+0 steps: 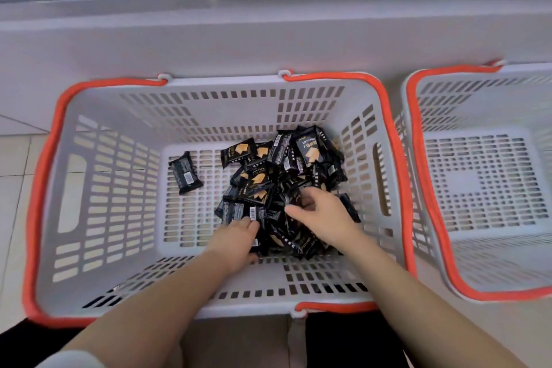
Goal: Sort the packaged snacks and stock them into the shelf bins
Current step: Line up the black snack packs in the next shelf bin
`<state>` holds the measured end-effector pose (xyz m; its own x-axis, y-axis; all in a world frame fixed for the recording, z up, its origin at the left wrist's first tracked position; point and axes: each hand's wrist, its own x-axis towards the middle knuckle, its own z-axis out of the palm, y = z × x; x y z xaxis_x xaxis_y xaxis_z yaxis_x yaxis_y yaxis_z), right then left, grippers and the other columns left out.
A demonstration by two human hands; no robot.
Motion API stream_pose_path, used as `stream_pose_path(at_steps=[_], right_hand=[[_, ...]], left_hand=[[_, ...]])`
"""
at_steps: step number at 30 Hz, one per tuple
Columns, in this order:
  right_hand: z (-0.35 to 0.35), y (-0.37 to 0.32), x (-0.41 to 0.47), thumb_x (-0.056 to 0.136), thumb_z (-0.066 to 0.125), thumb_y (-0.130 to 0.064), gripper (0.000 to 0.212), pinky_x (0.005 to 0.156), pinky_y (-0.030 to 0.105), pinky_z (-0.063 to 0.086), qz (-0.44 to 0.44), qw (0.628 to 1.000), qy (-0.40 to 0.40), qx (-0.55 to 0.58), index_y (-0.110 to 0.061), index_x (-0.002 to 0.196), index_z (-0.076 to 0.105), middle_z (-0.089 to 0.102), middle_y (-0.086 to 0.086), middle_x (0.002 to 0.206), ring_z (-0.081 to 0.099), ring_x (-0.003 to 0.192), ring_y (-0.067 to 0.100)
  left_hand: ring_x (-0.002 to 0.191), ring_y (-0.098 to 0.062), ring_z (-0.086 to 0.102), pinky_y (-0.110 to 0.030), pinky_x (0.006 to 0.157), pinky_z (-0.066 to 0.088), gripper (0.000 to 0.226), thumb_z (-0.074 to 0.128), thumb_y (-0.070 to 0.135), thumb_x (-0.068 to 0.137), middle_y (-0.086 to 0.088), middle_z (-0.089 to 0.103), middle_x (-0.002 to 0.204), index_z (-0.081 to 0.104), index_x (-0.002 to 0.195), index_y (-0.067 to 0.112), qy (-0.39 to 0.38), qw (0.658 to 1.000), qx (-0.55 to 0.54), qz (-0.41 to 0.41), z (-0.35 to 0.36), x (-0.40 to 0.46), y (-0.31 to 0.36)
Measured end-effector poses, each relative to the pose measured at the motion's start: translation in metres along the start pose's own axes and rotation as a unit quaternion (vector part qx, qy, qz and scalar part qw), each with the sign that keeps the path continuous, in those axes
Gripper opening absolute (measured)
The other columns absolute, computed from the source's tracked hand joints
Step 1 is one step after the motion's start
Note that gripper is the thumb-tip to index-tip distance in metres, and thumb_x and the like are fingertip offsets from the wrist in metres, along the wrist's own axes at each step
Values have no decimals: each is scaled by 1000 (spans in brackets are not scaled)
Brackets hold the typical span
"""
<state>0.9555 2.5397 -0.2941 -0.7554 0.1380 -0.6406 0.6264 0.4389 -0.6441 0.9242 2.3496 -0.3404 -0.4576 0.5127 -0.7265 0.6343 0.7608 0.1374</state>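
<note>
A heap of small black snack packets (283, 185) lies on the slotted floor of a grey basket (191, 104), filling its right half. Both hands are down in the heap. The left hand (236, 240) rests on the near left edge of the pile, its fingers (249, 222) reaching forward over a packet that shows a white barcode, with more packets tucked under the palm; whether those fingers are clamped on a packet or just pressing on it cannot be told. The right hand (321, 212) sits just right of it, fingers bent down into the middle of the heap and thumb (294, 210) stretched out to the left, so it looks to be gathering packets, though the actual grasp is hidden under the hand. Beyond the fingertips of both hands the pile climbs toward the far right corner, where several packets show a gold biscuit picture and white lettering. Well to the left of the left fingers, one lone packet (185, 173) lies apart from the rest, barcode side up.

The basket has orange handles (385, 116) folded down along its rim. Just right of it stands a second grey basket (478, 179) of the same kind. Both rest on a pale tiled floor (18, 164), against the base of a white cabinet (268, 36)
</note>
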Motion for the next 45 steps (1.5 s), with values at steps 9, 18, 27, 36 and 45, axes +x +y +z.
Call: stream_pose_path(at_steps=[9,18,27,36,45], right_hand=[[-26,-1,-17,89,57,-37,24,69,26,49,129,902,-35,410,-16,95,66,69,-3,77,65,74,13],[-15,-30,-33,79,67,-36,44,88,20,44,-151,981,113,47,-26,121,58,58,-14,111,54,101,1],[-1,-40,-26,78,72,-31,53,96,41,45,-260,946,120,-150,-19,127,54,54,-2,122,49,114,16],[14,-40,-17,77,70,-36,31,72,5,45,-100,958,215,163,-38,102,52,58,-21,98,56,88,-12],[28,-41,4,89,56,-42,29,61,23,56,28,967,99,234,-14,90,59,65,0,80,63,67,12]], left_hand=[[81,-9,59,-25,73,50,20,48,24,96,-2,62,100,49,114,14,10,930,-365,-30,-22,4,4],[38,-8,14,-20,35,32,55,29,42,100,3,31,44,55,68,6,-127,256,-958,-39,-67,-6,-4],[75,-17,63,-33,72,56,37,39,30,99,-11,67,90,71,92,11,-115,474,-872,-32,-75,-11,-4],[90,-13,69,-30,80,50,38,42,39,95,-6,72,103,69,104,14,5,504,-864,-4,-77,-3,-6],[108,-15,63,-22,84,52,50,44,51,86,-4,68,113,60,118,15,19,578,-816,20,-56,-1,-4]])
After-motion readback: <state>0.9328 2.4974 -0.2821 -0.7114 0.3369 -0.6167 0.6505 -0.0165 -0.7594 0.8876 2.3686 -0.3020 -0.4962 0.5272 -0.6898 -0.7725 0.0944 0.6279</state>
